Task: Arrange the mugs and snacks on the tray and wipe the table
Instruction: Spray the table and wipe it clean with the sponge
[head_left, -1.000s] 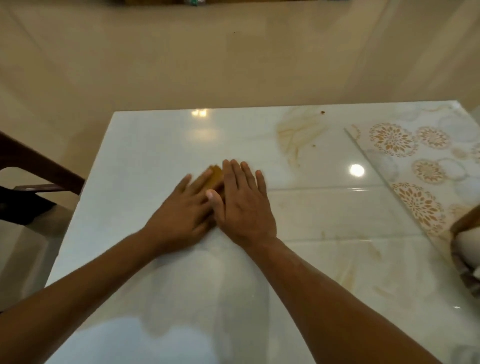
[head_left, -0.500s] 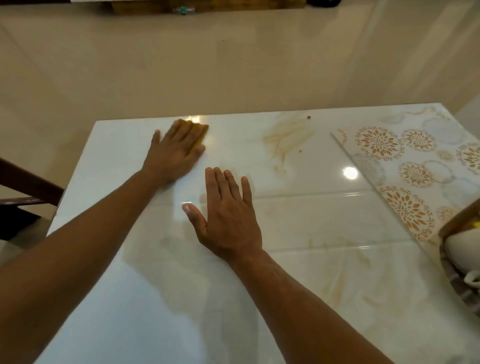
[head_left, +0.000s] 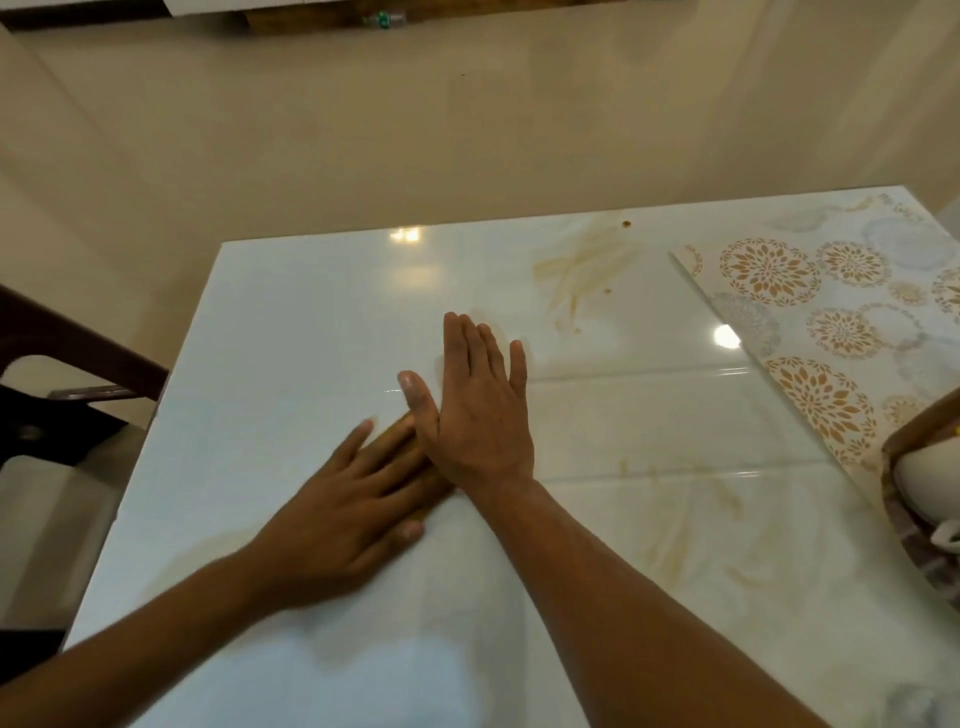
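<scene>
1. Flat-palmed, the left hand (head_left: 343, 512) presses a brown cloth (head_left: 400, 434) onto the table (head_left: 311, 312); the right hand (head_left: 480, 415) lies open, holding nothing.
2. Cloth sits at the right hand's 7 o'clock, mostly hidden.
3. It looks soft and light; pressing from above should suit it.
4. Smears (head_left: 582, 270) remain at 1 o'clock.

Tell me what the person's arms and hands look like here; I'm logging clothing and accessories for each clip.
Both forearms are bare, with no sleeve in view. The left hand and right hand wear no gloves, and no rings, watch or bracelet show. The left hand is slightly motion-blurred.
</scene>
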